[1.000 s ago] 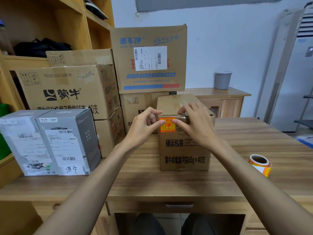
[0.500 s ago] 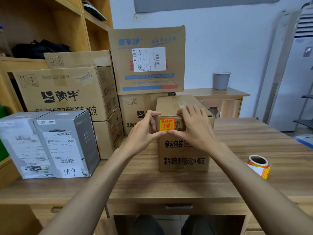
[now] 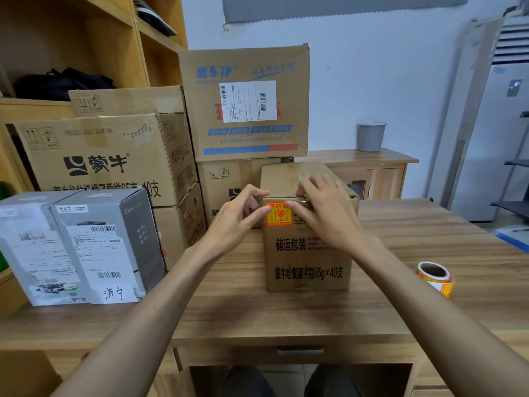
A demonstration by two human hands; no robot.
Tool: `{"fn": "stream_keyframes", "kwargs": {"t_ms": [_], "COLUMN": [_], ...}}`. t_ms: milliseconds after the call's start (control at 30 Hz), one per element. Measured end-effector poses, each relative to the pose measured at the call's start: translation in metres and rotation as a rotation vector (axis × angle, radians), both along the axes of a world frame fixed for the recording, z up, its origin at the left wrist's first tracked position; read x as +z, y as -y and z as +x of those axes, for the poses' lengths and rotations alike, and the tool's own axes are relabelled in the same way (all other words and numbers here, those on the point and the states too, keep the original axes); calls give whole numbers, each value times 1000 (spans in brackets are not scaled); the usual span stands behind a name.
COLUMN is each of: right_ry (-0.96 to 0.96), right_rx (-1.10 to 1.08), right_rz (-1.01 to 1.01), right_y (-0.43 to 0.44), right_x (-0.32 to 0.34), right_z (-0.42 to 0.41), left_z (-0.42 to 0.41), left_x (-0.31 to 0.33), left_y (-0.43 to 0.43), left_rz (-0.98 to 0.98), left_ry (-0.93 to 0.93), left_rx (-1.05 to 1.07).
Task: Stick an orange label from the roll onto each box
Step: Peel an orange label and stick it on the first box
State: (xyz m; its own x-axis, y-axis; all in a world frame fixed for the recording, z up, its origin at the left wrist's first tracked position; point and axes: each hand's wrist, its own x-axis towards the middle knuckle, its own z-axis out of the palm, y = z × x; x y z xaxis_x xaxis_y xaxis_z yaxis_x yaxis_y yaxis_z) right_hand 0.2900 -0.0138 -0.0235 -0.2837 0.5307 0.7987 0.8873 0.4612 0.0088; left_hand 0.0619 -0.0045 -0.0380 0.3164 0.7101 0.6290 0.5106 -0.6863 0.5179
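A small cardboard box stands upright on the wooden desk, just in front of the person; an orange label sits on the upper left of its front face, just under the top edge. The left hand curls its fingers over the box's top left corner, its thumb pressed on the label's left edge; the right hand lies with fairly straight fingers across the top edge, its thumb tip on the label's upper right, covering that corner. The roll of labels lies on the desk to the right, well apart from the box. Two grey cartons stand at the left; behind them larger cardboard boxes are stacked, close behind the small box; a grey bin stands on a side cabinet by the wall; a black bag lies on the shelf.
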Motion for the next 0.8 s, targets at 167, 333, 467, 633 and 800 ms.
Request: {"fn": "stream_keyframes", "kwargs": {"t_ms": [167, 333, 467, 633, 800], "right_ry": [47, 102, 76, -5, -120], "right_rx": [54, -1, 9, -35, 65], "right_rz": [-104, -185, -101, 9, -105], "right_y": [10, 26, 32, 38, 46], "right_x": [13, 10, 0, -6, 7], "right_z": [14, 45, 34, 4, -18], "left_z": [-4, -23, -26, -26, 9], "left_x": [1, 3, 6, 5, 1], "left_y": [4, -1, 0, -6, 15], "left_rz": [18, 59, 104, 151, 194], "left_ry": [-20, -21, -23, -25, 56], "left_rx": [16, 49, 79, 235, 297]}}
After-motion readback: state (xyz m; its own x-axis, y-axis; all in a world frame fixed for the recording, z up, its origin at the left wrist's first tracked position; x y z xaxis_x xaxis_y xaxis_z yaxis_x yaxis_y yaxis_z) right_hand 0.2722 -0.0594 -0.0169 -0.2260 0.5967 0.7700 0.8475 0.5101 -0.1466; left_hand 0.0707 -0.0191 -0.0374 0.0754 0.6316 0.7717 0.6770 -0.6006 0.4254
